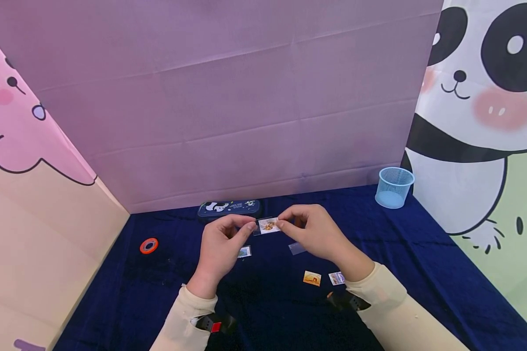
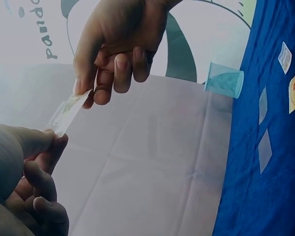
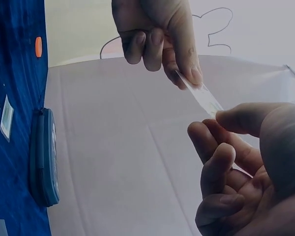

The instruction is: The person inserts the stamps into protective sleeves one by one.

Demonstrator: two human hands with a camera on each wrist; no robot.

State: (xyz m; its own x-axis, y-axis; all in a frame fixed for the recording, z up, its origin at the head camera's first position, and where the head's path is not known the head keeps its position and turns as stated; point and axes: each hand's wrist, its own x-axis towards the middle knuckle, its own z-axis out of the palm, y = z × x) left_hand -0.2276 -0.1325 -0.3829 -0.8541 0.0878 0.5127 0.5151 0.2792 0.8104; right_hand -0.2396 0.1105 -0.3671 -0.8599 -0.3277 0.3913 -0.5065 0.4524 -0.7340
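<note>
Both hands are raised over the cloth in the head view, with a small white-bordered stamp (image 1: 269,225) and a clear plastic sleeve (image 1: 256,230) between them. The left hand (image 1: 221,246) pinches the sleeve's left end between thumb and forefinger. At the other side, the right hand (image 1: 318,234) pinches the stamp's right edge the same way. Sleeve and stamp overlap; how far one is inside the other I cannot tell. Each hand's other fingers are loosely bent, as the wrist views show. Below lie a sleeved stamp (image 1: 244,251), an orange stamp (image 1: 312,278) and a bluish stamp (image 1: 336,278).
Empty-looking clear sleeves, one marked here (image 2: 265,151), lie flat on the blue cloth (image 1: 263,312). A panda pencil case (image 1: 230,208) sits behind the hands. An orange tape roll (image 1: 149,245) is at left, a light-blue mesh basket (image 1: 394,187) at the back right.
</note>
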